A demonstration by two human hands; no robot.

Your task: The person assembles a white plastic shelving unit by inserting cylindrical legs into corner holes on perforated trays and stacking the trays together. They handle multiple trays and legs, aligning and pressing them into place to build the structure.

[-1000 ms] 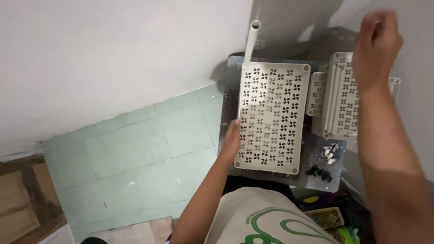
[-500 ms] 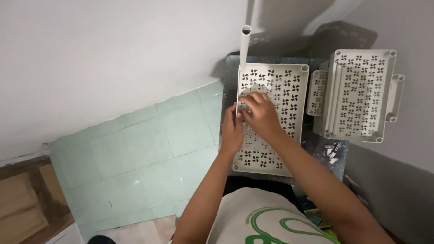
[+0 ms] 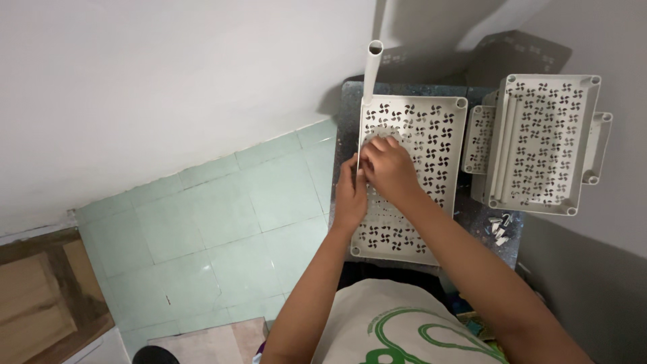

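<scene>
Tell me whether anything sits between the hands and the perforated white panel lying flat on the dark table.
Nothing visible does. The left hand rests on the flat panel at its left edge, and the right hand lies directly on its patterned face. The stacked panels stand apart, to the right.

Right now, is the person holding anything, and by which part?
Both hands, left hand and right hand, rest on the white perforated panel near its left edge; whether they hold something small cannot be told.

Soft, even indoor light, fairly bright and without glare. Dark shadows fall at the top right. Edges bend slightly; focus stays sharp.
</scene>
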